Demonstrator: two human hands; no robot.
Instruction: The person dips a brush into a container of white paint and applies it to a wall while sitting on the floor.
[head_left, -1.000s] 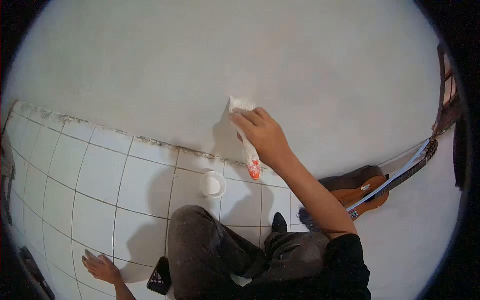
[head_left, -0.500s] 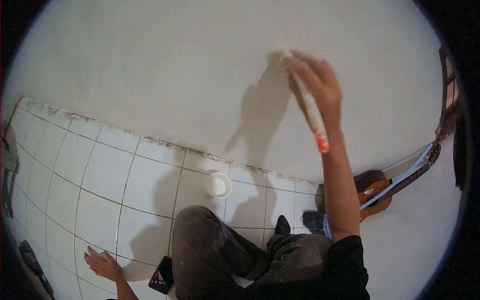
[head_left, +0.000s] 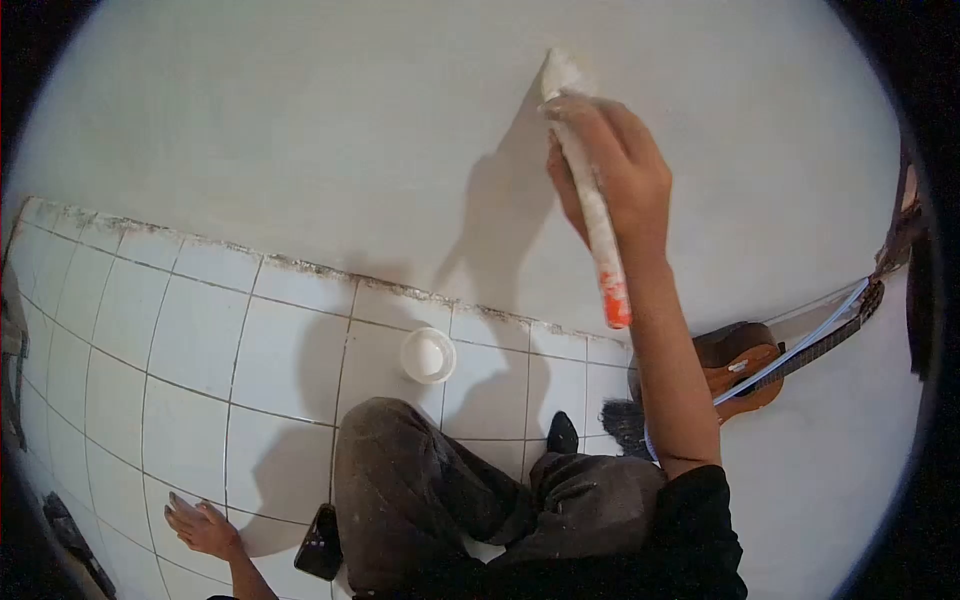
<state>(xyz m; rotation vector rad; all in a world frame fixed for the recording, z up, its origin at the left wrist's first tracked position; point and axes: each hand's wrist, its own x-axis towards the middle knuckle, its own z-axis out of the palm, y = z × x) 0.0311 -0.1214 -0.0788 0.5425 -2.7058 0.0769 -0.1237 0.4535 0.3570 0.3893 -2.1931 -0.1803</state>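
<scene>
My right hand is wrapped round a paint-smeared brush, whose handle ends in red and points down toward me. Its pale bristle end touches the off-white wall, and a shadow falls on the wall to the left. Low at the left, my left hand is held over the white floor tiles with its fingers apart and nothing in it; whether it touches the tiles I cannot tell. A small white cup with white contents stands on the tiles near the foot of the wall, beyond my knee.
Beside my left leg lies a black phone. A brown guitar leans at the right, with a light blue strip along its neck. Dark bristles of a broom lie near my foot. Some dark object is at the lower left edge.
My right hand has moved slightly left, and the brush's bristle end now shows higher on the wall. My left hand has barely moved. The view has shifted a little.
</scene>
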